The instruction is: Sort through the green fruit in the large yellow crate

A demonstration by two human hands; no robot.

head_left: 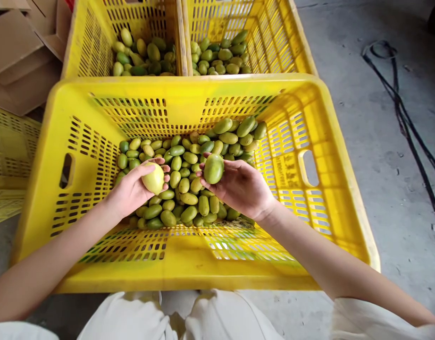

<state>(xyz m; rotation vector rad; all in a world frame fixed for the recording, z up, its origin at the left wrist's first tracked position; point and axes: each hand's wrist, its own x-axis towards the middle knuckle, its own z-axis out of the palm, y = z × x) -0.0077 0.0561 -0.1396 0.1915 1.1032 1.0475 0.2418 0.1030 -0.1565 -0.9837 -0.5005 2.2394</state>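
Note:
My left hand [132,189] is closed round a pale yellow-green oval fruit [153,178], palm turned up. My right hand [238,186] grips a darker green oval fruit [213,168] between thumb and fingers. Both hands hover inside a large yellow plastic crate [189,92], just above a heap of several green and yellowish fruits [189,156] piled toward the crate's far side. The two held fruits are a short gap apart, side by side.
Two more yellow crates [97,33] [274,33] with similar fruit stand behind. Another yellow crate [8,160] lies at the left, with cardboard boxes [19,52] beyond it. Black cables [401,108] run over the grey concrete floor on the right.

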